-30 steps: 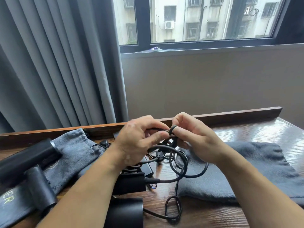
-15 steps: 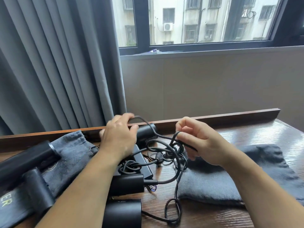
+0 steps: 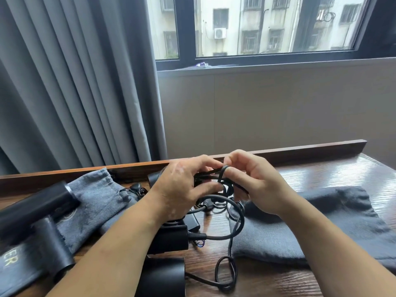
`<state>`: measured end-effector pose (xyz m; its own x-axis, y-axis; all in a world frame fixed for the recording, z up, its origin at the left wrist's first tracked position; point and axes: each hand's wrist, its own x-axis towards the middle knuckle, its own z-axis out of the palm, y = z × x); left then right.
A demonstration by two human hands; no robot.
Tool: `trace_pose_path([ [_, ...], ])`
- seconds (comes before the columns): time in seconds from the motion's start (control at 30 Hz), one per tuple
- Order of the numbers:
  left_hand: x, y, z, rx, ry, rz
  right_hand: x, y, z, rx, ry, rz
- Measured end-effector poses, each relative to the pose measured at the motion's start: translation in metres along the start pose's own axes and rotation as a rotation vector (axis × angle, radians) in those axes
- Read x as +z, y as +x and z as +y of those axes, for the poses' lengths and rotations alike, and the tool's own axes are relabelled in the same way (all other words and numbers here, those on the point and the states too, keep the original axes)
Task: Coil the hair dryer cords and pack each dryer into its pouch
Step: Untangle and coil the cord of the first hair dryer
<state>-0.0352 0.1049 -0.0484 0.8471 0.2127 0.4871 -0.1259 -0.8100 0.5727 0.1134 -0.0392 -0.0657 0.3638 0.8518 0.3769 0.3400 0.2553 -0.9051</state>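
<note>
Hair dryer cord [image 3: 221, 174], gathered above the counter [image 3: 342, 172]: the left hand [image 3: 184, 187] has returned, pinching the loops alongside the gripping right hand [image 3: 255, 185]. Another coil added; pouching not yet begun.

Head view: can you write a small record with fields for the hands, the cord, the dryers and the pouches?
left hand: pinches cord
right hand: holds cord, one loop round a finger
cord: loose loops, not yet coiled
left dryer: lies on left pouch, not inside
near dryer: on table, not packed
right pouch: flat on table
</note>
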Motion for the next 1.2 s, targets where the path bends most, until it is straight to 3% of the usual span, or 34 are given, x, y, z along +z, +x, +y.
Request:
trace_pose_path([
  [0.07,-0.003,0.000,-0.003,-0.027,-0.113,-0.002,-0.004,-0.002,-0.003,0.012,0.017,-0.047],
  [0.13,-0.008,0.000,-0.007,-0.071,-0.229,0.108,-0.012,-0.007,-0.005,0.023,0.048,-0.082],
  [0.27,-0.021,0.004,-0.018,-0.288,0.050,0.472,-0.027,-0.012,-0.005,0.012,0.170,-0.019],
  [0.33,-0.019,0.006,-0.023,-0.465,0.248,0.378,-0.026,-0.011,-0.005,0.021,0.174,0.014],
  [0.4,-0.012,0.007,-0.027,-0.524,0.369,0.208,-0.020,-0.010,-0.005,0.038,0.136,0.002],
  [0.47,-0.010,0.007,-0.024,-0.413,0.402,0.175,-0.015,-0.009,-0.007,0.051,0.122,-0.032],
  [0.53,-0.009,0.006,-0.018,-0.164,0.404,0.176,-0.013,-0.007,-0.008,0.065,0.136,-0.065],
  [0.6,-0.005,0.004,-0.010,0.043,0.295,0.105,-0.012,-0.006,-0.008,0.079,0.135,-0.097],
  [0.67,-0.002,0.001,-0.006,0.113,0.126,0.007,-0.009,-0.006,-0.004,0.106,0.112,-0.107],
  [1.03,-0.011,-0.001,-0.003,-0.103,-0.101,0.196,-0.022,-0.009,0.002,0.158,0.377,-0.209],
  [1.2,-0.009,-0.001,0.002,-0.211,-0.140,0.271,-0.024,-0.009,-0.002,0.156,0.355,-0.212],
])
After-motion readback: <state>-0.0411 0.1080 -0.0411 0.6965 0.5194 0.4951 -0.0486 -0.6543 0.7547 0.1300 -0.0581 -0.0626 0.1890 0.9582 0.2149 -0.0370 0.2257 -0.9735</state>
